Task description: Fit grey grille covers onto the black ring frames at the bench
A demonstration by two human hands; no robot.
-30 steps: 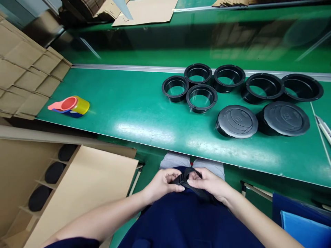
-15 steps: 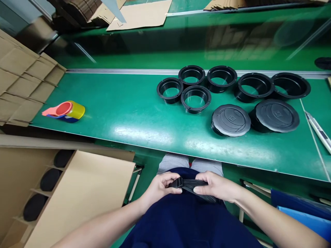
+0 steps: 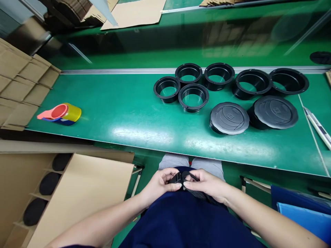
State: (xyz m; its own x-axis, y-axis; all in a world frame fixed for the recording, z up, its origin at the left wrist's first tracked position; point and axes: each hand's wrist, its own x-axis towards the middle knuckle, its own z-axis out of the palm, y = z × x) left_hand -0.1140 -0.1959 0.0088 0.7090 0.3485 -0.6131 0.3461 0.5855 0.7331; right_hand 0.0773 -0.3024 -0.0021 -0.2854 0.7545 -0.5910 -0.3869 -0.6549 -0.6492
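The left hand (image 3: 159, 182) grasps a black buckle (image 3: 177, 178) between thumb and fingers. The right hand (image 3: 209, 185) grasps a black strap (image 3: 198, 193) in the same manner; part of the strap is looped at the fingers. Buckle and strap are located in front of the dark blue shirt (image 3: 191, 220), at the waist, with the hands just beside each other. The grey trousers (image 3: 173, 161) show beyond the hands.

Left side, below bench level: an open carton (image 3: 90, 186) with three black discs (image 3: 49, 183) in a row of slots. Right side: a blue sheet (image 3: 305, 217).

The green bench (image 3: 129, 113) lies beyond. Near its front edge, toward the right, stand two capped vents (image 3: 229, 118); a knife (image 3: 319, 127) lies to their right. A yellow, red and blue item (image 3: 73, 112) lies at the left end. Six black rings (image 3: 193, 107) stand behind the vents and to their left, openings upward.

Cardboard dividers (image 3: 20, 82) stand at the far left. A flat cardboard piece (image 3: 137, 13) lies at the rear.
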